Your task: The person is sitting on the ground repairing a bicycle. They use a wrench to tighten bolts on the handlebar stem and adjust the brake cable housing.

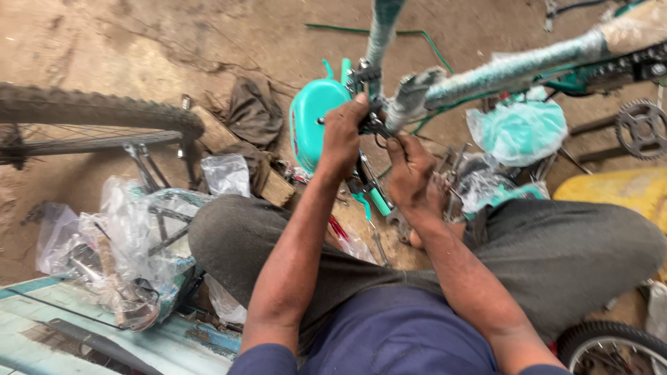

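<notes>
Left hand [342,135] clamps the wrapped bicycle frame [514,69] joint to steady it — right hand [410,163] pinches a small fitting beneath, fingers closed.

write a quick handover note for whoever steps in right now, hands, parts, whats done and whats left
Left hand: closed around the small dark metal fitting where the wrapped teal frame tubes meet.
Right hand: just below that joint, fingers pinching something small; what it is cannot be told.
Parts: teal chain cover on the ground behind the left hand; sprocket at far right; tyred wheel at left; loose plastic bags by the left knee.
Done: frame tubes in place, wrapping still on.
Left: the joint fitting is still in hand; the chain cover lies loose on the ground.
</notes>
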